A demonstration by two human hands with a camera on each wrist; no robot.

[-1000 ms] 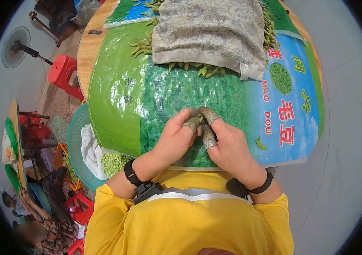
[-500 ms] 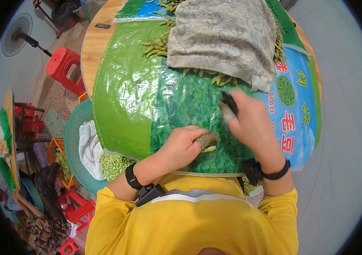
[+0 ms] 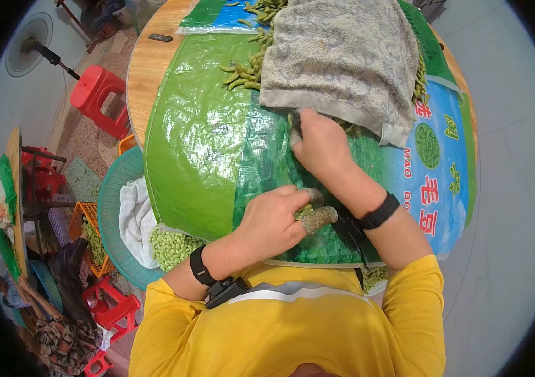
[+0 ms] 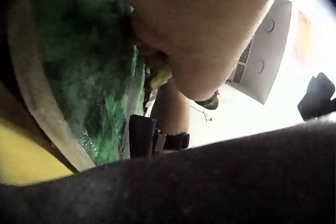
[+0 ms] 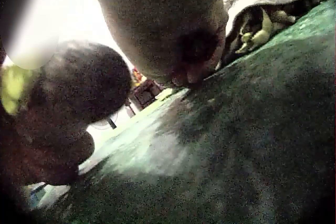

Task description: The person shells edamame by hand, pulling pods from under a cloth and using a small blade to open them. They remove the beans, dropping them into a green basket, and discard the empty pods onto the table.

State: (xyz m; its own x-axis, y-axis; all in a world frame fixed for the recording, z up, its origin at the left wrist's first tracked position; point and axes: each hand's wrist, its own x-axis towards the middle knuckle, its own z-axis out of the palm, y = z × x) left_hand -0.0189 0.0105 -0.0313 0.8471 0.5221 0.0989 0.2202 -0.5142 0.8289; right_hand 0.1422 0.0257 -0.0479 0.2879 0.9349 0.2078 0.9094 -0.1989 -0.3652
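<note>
My left hand [image 3: 274,217], its thumb and a finger in rough grey-green covers, is held low over the near edge of the green printed sheet [image 3: 186,138]. It pinches a soybean pod [image 3: 303,212], mostly hidden by the covered fingers; a bit of its yellow-green [image 4: 161,78] also shows in the left wrist view. Farther forward, my right hand [image 3: 323,143] reaches to the front edge of a grey patterned towel [image 3: 336,56], fingertips right at the soybean pods [image 5: 254,35] under it. I cannot tell whether those fingers hold a pod.
More soybean pods [image 3: 242,75] lie left of the towel. A teal basket [image 3: 111,213] with a white cloth [image 3: 135,217] and shelled beans [image 3: 176,247] stands low at the left. Beyond are a red stool [image 3: 99,94] and a fan [image 3: 28,44]. Another person sits lower left.
Both hands were together over the sheet. The right hand then went forward, and now it is at the towel's front edge. The left hand stays near the body. The view has shifted slightly.
</note>
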